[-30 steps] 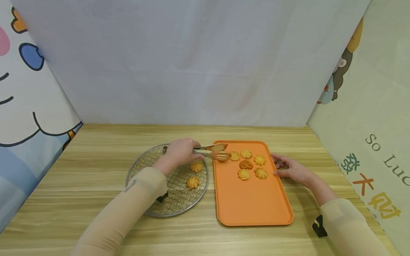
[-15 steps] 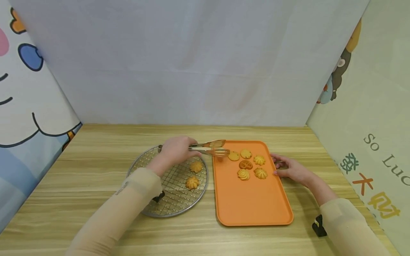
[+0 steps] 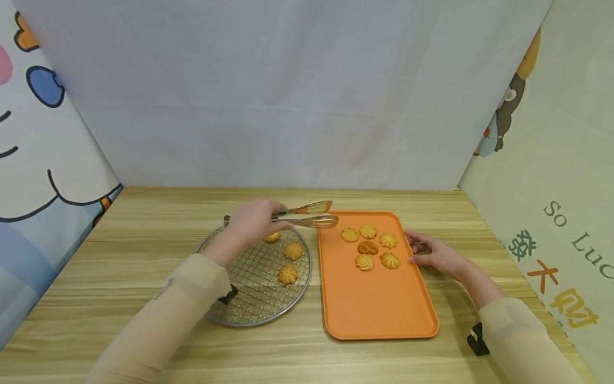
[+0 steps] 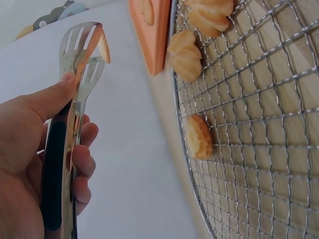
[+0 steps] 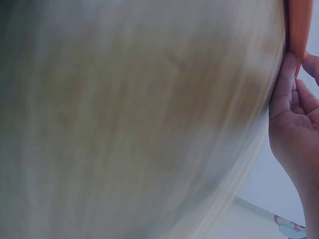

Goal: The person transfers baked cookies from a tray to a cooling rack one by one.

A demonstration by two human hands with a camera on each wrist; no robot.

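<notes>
My left hand [image 3: 259, 223] grips metal tongs [image 3: 307, 214] over the far right rim of a round wire rack [image 3: 240, 318]. In the left wrist view the tongs [image 4: 79, 64] pinch a pale cookie [image 4: 103, 49] edge-on between their tips, with my left hand [image 4: 45, 139] round the handles. Three cookies lie on the rack [image 4: 259, 164], the nearest to the hand being a cookie [image 3: 272, 237]. An orange tray [image 3: 379, 304] to the right carries several cookies [image 3: 368, 247]. My right hand [image 3: 424, 252] rests with relaxed fingers against the tray's right rim [image 5: 300, 25].
Everything sits on a wooden table [image 3: 144, 224] enclosed by a white backdrop [image 3: 288, 96] and cartoon-printed side panels [image 3: 43, 133]. A black clip [image 3: 478, 340] sits at my right wrist. The near half of the tray holds no cookies.
My left hand has lifted the tongs off the tray's far left corner and carried them left and up towards the rack. A third cookie on the rack shows now. The right hand has stayed still.
</notes>
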